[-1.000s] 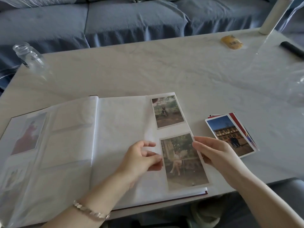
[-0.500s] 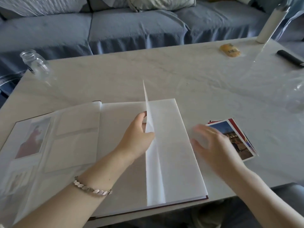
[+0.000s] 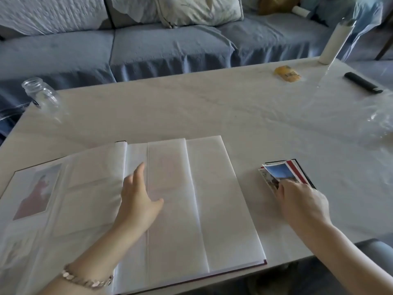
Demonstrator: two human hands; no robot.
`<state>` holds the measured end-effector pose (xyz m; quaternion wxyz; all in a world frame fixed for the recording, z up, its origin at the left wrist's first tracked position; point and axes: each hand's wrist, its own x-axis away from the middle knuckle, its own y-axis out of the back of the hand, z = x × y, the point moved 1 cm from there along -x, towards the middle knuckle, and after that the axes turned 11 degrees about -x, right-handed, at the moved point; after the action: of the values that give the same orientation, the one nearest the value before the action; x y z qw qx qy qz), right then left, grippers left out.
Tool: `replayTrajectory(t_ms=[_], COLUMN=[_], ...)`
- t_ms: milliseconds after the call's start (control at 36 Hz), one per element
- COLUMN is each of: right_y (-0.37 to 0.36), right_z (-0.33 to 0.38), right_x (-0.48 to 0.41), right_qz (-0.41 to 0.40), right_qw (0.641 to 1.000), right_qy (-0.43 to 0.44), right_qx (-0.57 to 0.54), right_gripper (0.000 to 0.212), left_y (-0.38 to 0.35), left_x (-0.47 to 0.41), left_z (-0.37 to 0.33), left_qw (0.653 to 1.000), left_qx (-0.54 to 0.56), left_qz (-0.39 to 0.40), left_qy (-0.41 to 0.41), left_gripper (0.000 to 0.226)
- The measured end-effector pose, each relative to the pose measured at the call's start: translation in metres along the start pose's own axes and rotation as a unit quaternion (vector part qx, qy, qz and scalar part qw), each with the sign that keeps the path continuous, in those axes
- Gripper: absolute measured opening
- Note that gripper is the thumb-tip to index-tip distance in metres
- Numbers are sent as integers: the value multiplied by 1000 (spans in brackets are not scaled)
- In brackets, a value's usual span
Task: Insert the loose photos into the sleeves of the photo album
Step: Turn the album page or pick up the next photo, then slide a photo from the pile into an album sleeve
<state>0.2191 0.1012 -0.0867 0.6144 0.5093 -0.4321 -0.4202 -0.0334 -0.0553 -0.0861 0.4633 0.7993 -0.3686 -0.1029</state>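
Lying open near the front edge of the table (image 3: 191, 107), the photo album (image 3: 223, 199) is being touched by the left hand (image 3: 138, 201), whose fingers are being held straight and close together by the spine, thumb spread to the side. Its right page is being covered by a pale translucent sheet; faint pinkish shapes are showing through, too hazy to be read. On the left page a reddish photo (image 3: 35, 192) is being blurred by its sleeve, and the album's near left corner is being cut off by the frame.

Just right of the album, the loose photos (image 3: 285, 171) are being overlapped by the right hand (image 3: 302, 205). Its fingertips are being hidden by the back of the hand, so pinching or mere touching cannot be told.

Farther off, a glass jar (image 3: 42, 96), a yellow packet (image 3: 287, 74), a white bottle (image 3: 336, 41), a black object (image 3: 361, 83) and crumpled clear plastic (image 3: 378, 122) are being seen, the plastic partly cropped.
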Motion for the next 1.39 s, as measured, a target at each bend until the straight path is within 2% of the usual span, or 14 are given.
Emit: replayTrajectory(t_ms=[111, 278, 361, 417, 528, 583, 639, 722, 861, 944, 1028, 1139, 1194, 1389], right_y=[2, -5, -5, -1, 7, 8, 9, 11, 14, 15, 16, 13, 11, 8], right_z=[8, 24, 28, 33, 56, 68, 77, 82, 77, 77, 77, 72, 69, 77], right_x=[4, -2, 5, 12, 26, 33, 37, 36, 17, 7, 5, -4, -9, -24], right_qz=[-152, -161, -256, -317, -274, -228, -176, -98, 57, 155, 219, 156, 107, 36], right_qw=[980, 980, 941, 891, 832, 818, 809, 828, 871, 840, 816, 818, 795, 741], right_qy=[30, 73, 154, 237, 390, 445, 474, 412, 195, 153, 143, 96, 49, -38], right_qx=[-129, -93, -158, -221, -283, -285, -300, -368, -448, -498, -516, -546, -595, -669], right_gripper=[15, 33, 28, 18, 21, 22, 27, 39, 37, 10, 17, 16, 12, 15], left_y=[-1, -9, -10, -10, -14, -13, -10, -2, 14, 18, 14, -2, -12, -48], left_x=[4, 10, 10, 10, 15, 16, 14, 6, -5, -11, -20, -31, -36, -52], left_z=[-15, -48, -57, -65, -74, -74, -69, -59, -48, -47, -46, -40, -33, -13], left_qw=[995, 987, 979, 959, 894, 888, 920, 961, 972, 972, 977, 994, 995, 967], left_qx=[12, 99, 160, 260, 379, 398, 354, 256, 197, 172, 143, 67, -31, -239], left_qz=[-24, 29, 36, 92, 241, 228, 167, 98, 104, 127, 110, 16, -14, -30], left_qy=[-91, -126, -119, -72, 17, 23, 12, -21, -77, -93, -110, -86, -93, -85], left_gripper=[57, 34, 25, 24, 44, 26, 9, 5, 16, 18, 23, 36, 50, 72])
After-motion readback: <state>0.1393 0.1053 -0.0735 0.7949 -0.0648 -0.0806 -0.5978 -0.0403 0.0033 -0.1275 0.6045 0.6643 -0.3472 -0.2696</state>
